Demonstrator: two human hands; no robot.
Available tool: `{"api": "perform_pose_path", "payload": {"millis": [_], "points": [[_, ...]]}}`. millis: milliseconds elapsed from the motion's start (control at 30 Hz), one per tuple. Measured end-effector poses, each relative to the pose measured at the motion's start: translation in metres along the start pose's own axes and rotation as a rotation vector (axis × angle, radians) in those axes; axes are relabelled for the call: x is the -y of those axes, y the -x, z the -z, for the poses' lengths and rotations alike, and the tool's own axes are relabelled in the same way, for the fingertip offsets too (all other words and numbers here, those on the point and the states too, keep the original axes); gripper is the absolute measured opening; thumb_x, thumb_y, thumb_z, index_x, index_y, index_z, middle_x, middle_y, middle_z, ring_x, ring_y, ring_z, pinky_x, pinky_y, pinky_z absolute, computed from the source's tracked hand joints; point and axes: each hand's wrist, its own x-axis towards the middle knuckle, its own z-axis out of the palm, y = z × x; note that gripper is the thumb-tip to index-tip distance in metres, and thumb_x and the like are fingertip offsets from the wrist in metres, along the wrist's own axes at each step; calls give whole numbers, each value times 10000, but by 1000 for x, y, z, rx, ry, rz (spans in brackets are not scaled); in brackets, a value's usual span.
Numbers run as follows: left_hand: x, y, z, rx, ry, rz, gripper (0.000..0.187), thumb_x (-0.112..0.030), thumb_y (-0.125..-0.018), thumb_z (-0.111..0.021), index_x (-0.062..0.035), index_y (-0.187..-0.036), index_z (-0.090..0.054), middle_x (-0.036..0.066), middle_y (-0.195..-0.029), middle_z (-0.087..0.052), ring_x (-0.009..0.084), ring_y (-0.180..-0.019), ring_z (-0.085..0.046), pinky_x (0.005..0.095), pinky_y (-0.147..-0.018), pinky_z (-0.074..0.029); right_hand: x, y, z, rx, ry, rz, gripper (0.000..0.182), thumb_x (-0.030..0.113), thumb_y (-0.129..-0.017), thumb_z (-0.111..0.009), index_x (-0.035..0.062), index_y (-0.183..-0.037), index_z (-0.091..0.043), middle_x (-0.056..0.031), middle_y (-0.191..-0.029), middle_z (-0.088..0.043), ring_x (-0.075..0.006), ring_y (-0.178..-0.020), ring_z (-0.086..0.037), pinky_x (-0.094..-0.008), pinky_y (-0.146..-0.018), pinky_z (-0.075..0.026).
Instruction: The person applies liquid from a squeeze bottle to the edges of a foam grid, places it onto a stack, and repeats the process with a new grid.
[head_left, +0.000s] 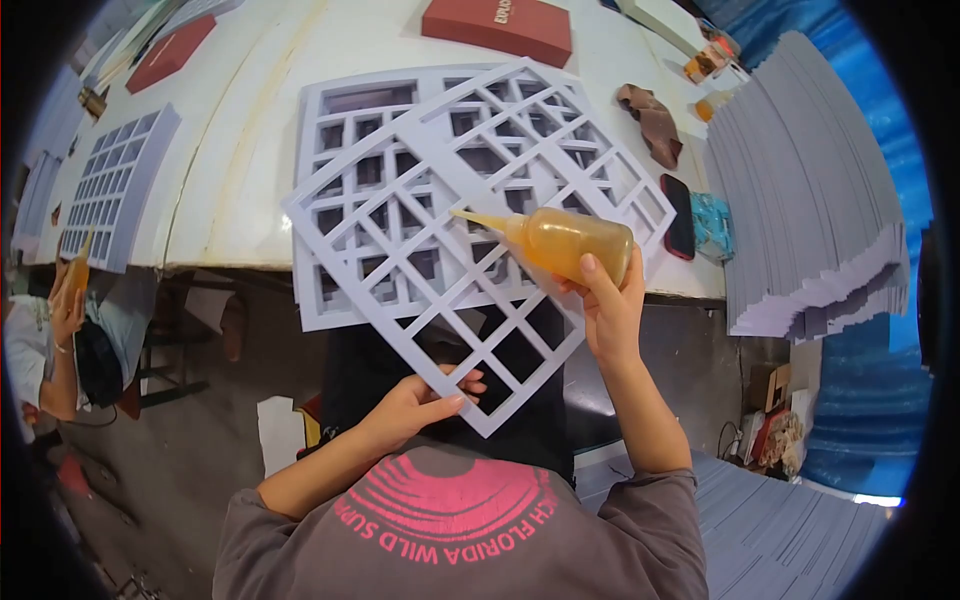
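My right hand (612, 300) is wrapped round a glue bottle (575, 243) of amber liquid. The bottle lies nearly on its side, its thin nozzle pointing left over a pale grey lattice frame (487, 352). At that frame's near corner, my left hand (440, 395) grips the edge, thumb on top and fingers reaching through an opening. The frame is turned at an angle and overlaps a stack of similar lattice frames (318, 300) on the table. Its near corner juts out past the table edge towards me.
Tall stacks of grey sheets (810, 190) stand at the right. Near them lie a phone (678, 215), a blue packet (712, 226) and a brown cloth (652, 125). A red box (497, 30) sits at the back. At left, another person's hand (68, 305) holds a similar bottle beside a lattice stack (122, 180).
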Motion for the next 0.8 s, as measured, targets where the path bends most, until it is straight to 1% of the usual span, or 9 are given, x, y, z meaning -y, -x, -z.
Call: {"api": "perform_pose_path", "payload": {"millis": [300,333,433,533,567,633,667,733,800], "points": [[0,7,2,-33,65,-1,465,-178,-858,-613,-3,-1265,-471,131,-1162,-572,197,-1086,-540,328,-938,-403,-15,47,-45,227,95,-25,545,94,-793,-687,27,-1205,-337,-108,-1115,-497,-174,-1000,-546,-309,-739,-519],[-3,7,2,-27,62,11,398,-119,-884,-569,-18,-1258,-479,82,-1170,-567,137,-1049,-523,297,-936,-405,-19,50,-47,255,96,-42,562,74,-784,-691,35,-1215,-332,-105,-1129,-488,-166,-1028,-526,-315,-754,-515],[-2,7,0,-71,28,-24,395,-106,-883,-564,5,-1253,-479,95,-1166,-572,146,-1045,-537,298,-932,-414,-11,50,-53,317,-178,-327,578,75,-792,-683,40,-1234,-313,-111,-1106,-505,-174,-954,-563,-317,-726,-513],[-5,8,8,-75,-113,-186,394,-79,-882,-552,29,-1252,-471,109,-1161,-577,165,-1044,-554,309,-935,-420,-3,42,-35,264,-345,-409,458,239,-834,-617,9,-1178,-421,-145,-992,-580,-221,-804,-609,-316,-658,-512],[-6,8,10,-91,-63,-244,367,-51,-881,-537,40,-1231,-481,120,-1141,-586,190,-1045,-570,333,-942,-423,1,37,-26,246,-399,-430,450,294,-848,-595,-2,-1159,-457,-156,-954,-605,-236,-754,-624,-315,-635,-512],[-9,7,16,-159,43,-313,342,-41,-884,-521,32,-1217,-487,126,-1135,-587,203,-1038,-581,343,-923,-442,11,22,-1,96,-411,-266,393,297,-880,-549,4,-1135,-495,-154,-941,-615,-237,-730,-618,-316,-628,-508],[-14,8,15,-224,128,-258,332,-51,-895,-510,24,-1217,-478,127,-1137,-583,206,-1034,-588,343,-900,-463,16,13,16,9,-417,-210,363,288,-889,-544,19,-1129,-504,-135,-942,-618,-229,-723,-615,-309,-626,-506],[-20,5,17,-261,206,-224,336,-109,-919,-490,7,-1233,-461,136,-1150,-577,211,-1018,-597,340,-846,-498,28,-6,45,-194,-403,-58,341,321,-889,-559,46,-1088,-533,-99,-944,-623,-202,-721,-610,-285,-617,-498],[-23,2,19,-268,229,-184,341,-142,-928,-485,4,-1234,-458,144,-1147,-579,216,-1005,-605,343,-824,-512,36,-24,73,-352,-261,72,343,308,-862,-608,52,-1081,-540,-92,-930,-619,-175,-734,-599,-254,-646,-482]]}}
